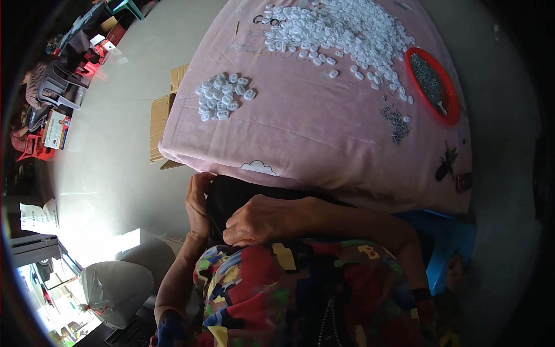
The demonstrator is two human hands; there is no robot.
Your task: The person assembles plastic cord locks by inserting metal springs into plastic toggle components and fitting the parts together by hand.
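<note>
My left hand (199, 199) is at the table's near left edge, beside the black cloth over my lap (231, 194). Its fingers are bent inward, and their tips are hidden. Across my lap lies my right forearm, with my right hand (251, 222) curled closed against the black cloth; whatever it may hold is hidden. Ahead of both hands is the table with its pink cloth (289, 139). On it sit a small group of white oval plastic pieces (221, 95) and, farther off, a big spread of similar pieces (347, 34).
A red oval basin (454, 107) of small metal parts stands at the right, near loose metal parts (399, 124) and keys (445, 165). A cardboard box (159, 127) stands left of the table. A blue stool (448, 248) is at lower right, a tied white sack (115, 289) at lower left.
</note>
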